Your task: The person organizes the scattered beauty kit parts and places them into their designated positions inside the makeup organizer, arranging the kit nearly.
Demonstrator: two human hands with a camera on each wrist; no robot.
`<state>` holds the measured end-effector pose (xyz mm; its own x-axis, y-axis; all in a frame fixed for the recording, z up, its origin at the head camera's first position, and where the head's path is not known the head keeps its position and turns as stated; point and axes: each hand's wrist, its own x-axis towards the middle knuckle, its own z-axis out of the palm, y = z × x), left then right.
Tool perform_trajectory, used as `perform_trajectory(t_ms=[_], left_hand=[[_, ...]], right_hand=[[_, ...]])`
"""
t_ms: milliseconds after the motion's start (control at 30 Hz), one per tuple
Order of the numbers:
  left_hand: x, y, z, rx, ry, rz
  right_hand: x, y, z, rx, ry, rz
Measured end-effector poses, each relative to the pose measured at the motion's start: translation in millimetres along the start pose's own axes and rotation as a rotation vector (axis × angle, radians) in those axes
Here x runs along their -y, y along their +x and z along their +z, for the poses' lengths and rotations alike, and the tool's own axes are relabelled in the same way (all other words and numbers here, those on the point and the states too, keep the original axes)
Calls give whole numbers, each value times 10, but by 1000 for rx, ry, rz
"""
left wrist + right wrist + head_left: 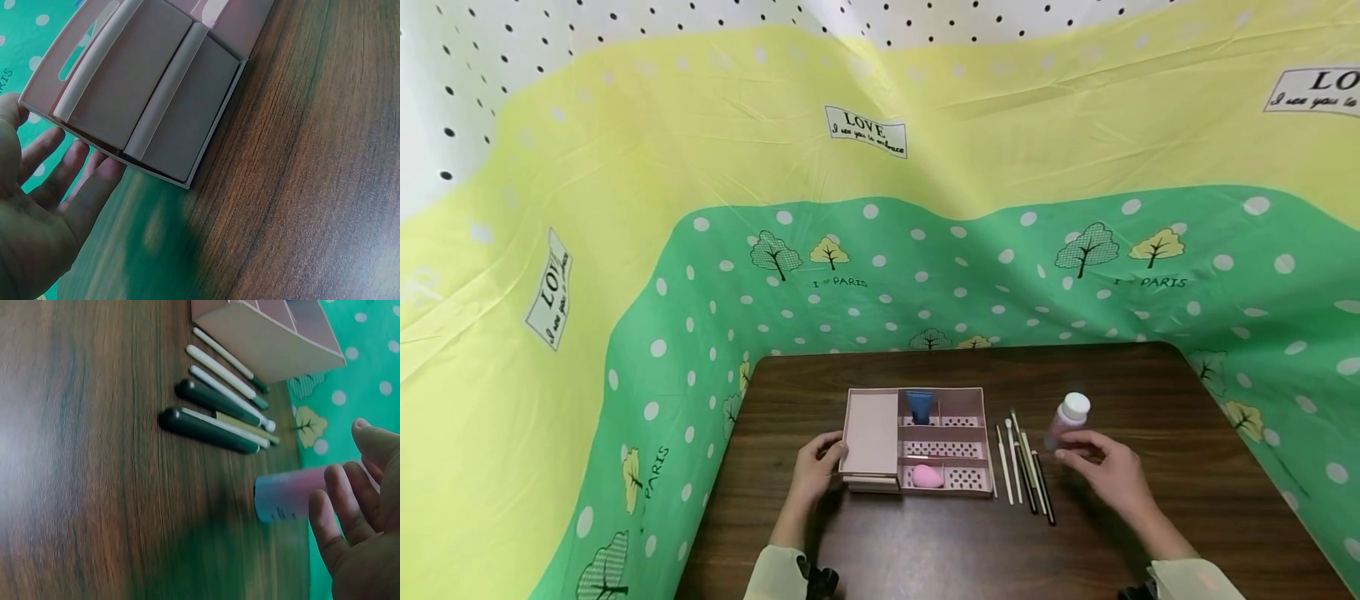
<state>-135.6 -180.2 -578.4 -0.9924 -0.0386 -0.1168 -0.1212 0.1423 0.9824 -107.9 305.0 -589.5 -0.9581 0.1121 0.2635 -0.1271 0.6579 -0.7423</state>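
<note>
Two pale-sleeved forearms (1159,529) extend from the near side of the table (940,550), set well apart with their hands turned inward. At the left, the left hand (814,471) rests its fingertips against the outer side wall of a pink cosmetic organizer (871,433), fingers spread and loosely extended, the palm clear of the box. Its counterpart, the right hand (1116,479), is beside a small bottle (1063,423), fingers extended and the thumb apart from them, not closed around it; whether the skin touches the bottle I cannot tell. That bottle is upright to the right of the organizer, its cylinder shading from pink to blue below a white cap (1077,405), and the fingers hide part of it. Between bottle and organizer lie slim makeup brushes (1043,489), some handles white, others glossy black, roughly side by side. On the organizer's left half, a smooth flat top covers stacked drawers (131,72) with long lip-like pulls; the right half has open compartments with dark-dotted floors, holding a blue tube (920,407) and a rounded pink sponge (927,477). Dark streaked wood grain marks the table, and behind it hangs wrinkled green, yellow and white printed cloth (880,233).
</note>
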Motion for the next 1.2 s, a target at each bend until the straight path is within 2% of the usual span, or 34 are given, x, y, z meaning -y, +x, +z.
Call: perform_trajectory(t_ms=[400, 633, 733, 1033, 1200], left_hand=[[21, 2, 3, -6, -4, -12], [292, 143, 1, -24, -23, -47], [339, 162, 5, -30, -33, -48], [365, 174, 7, -30, -35, -53], [300, 165, 11, -37, -7, -40]], right_hand=[[-103, 1, -127, -17, -36, 61], [-144, 45, -166, -18, -58, 77], [-164, 77, -180, -12, -73, 73], [-186, 189, -226, 45, -107, 64], [-187, 249, -239, 78, -89, 52]])
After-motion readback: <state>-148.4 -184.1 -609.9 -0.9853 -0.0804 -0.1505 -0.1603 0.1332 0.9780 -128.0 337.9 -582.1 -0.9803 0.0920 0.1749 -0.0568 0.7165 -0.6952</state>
